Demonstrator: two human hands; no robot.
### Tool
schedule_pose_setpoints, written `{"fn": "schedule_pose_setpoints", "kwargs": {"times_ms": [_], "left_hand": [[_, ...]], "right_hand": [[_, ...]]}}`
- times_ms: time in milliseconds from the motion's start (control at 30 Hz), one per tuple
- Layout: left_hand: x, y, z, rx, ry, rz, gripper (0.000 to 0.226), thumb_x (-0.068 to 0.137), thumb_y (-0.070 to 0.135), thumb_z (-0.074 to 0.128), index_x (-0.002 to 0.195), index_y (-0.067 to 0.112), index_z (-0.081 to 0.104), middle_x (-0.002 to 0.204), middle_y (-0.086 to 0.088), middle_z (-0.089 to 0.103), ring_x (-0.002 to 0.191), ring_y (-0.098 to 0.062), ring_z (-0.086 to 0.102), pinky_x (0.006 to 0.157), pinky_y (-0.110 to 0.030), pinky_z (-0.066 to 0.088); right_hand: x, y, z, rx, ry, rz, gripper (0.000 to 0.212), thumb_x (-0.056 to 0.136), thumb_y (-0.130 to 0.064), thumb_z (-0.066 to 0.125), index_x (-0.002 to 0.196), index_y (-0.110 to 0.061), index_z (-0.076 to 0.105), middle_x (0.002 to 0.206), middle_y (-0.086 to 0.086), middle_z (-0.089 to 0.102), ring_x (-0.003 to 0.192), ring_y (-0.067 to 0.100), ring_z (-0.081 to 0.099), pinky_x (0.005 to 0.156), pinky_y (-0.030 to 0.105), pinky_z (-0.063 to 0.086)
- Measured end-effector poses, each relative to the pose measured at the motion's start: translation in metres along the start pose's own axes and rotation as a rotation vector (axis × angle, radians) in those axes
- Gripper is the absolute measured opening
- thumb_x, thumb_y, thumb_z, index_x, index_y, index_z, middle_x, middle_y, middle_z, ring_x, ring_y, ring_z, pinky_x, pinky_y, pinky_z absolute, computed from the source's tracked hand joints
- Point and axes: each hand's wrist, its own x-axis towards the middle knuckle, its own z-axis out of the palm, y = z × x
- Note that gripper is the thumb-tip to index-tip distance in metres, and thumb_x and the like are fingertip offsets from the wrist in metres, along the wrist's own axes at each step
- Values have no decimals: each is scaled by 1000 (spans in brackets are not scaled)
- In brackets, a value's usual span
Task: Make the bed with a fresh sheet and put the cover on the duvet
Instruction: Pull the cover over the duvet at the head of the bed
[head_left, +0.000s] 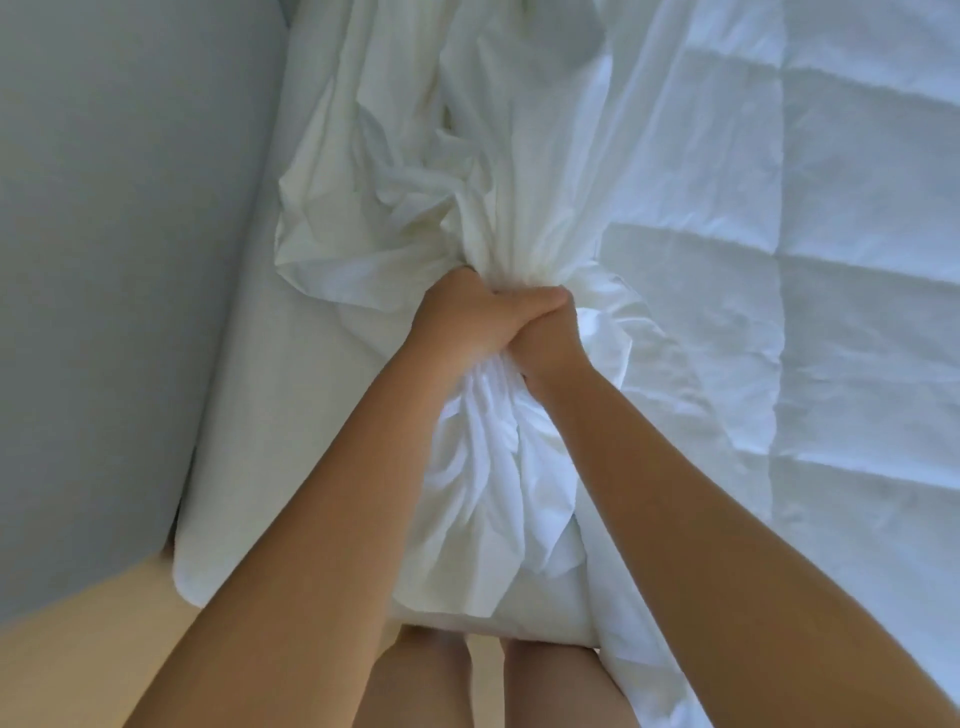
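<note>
A white duvet cover (483, 171) lies bunched and twisted over the bed's left part. My left hand (462, 312) and my right hand (548, 332) are pressed side by side, both gripping the gathered cloth in tight fists. Below the fists the fabric hangs in a crumpled bundle (488, 467) between my forearms. The quilted white duvet (831, 291) spreads flat over the right of the bed, with stitched squares showing. A smooth white sheet (249, 395) covers the mattress on the left edge.
A grey wall (104, 260) runs close along the bed's left side. Pale wooden floor (78, 639) shows at the lower left. My bare legs (467, 686) stand at the foot edge of the mattress.
</note>
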Motion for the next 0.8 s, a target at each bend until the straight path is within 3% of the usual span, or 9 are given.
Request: {"fn": "schedule_pose_setpoints", "kwargs": {"times_ms": [133,267,333,467,567,633,700,733,800], "left_hand": [[11,17,11,-95,-96,3,24,60,30,82,72,19,65,63,13,68,61,2,64,54,-12,43],[14,21,25,-36,-154,55,23,59,24,78,80,19,67,77,9,72,74,-7,69,73,-26,55],[16,26,35,24,-210,60,30,57,24,77,84,16,69,78,6,73,76,-9,69,74,-28,56],[20,35,60,180,-321,65,30,62,17,74,88,4,69,74,-2,71,70,-11,70,67,-27,54],[17,36,81,223,-318,85,27,60,23,74,81,7,70,74,-2,71,70,-14,69,67,-28,52],[15,32,91,273,-228,90,16,62,21,73,70,13,62,66,0,64,65,-19,64,61,-29,49],[15,28,96,291,-145,83,20,68,16,72,65,20,53,64,4,57,62,-17,59,60,-28,46],[16,25,97,290,-123,81,22,69,14,71,64,21,51,64,5,55,61,-14,57,58,-27,44],[17,23,100,313,-100,77,25,70,13,70,63,22,48,64,6,53,58,-12,53,55,-25,42]], "right_hand": [[-4,11,7,-18,224,-50,6,70,-21,51,65,-21,53,59,-8,60,62,15,62,62,35,54],[-6,16,0,55,346,-120,11,70,-24,57,74,-20,47,84,6,57,76,20,60,71,39,54],[-11,21,-6,6,350,-160,16,75,-23,53,88,-16,51,101,11,57,96,26,58,86,47,51],[-24,32,-32,-188,211,-165,65,74,-34,41,134,-9,40,134,4,38,127,18,29,112,39,24],[-37,46,-77,-195,82,-198,62,73,-49,47,128,-19,50,135,-12,38,132,9,22,114,32,19],[-49,62,-112,-100,268,-210,59,75,-49,51,127,-20,54,135,-16,37,133,9,24,113,31,21],[-54,86,-147,-358,565,-96,74,77,-53,57,138,-13,43,144,3,36,137,23,25,114,41,19],[-55,99,-163,-582,600,60,87,77,-58,60,145,-13,30,149,9,30,140,27,20,115,46,14],[-57,121,-184,-869,469,402,109,71,-70,60,150,-18,6,150,12,28,140,29,21,113,50,9]]}}
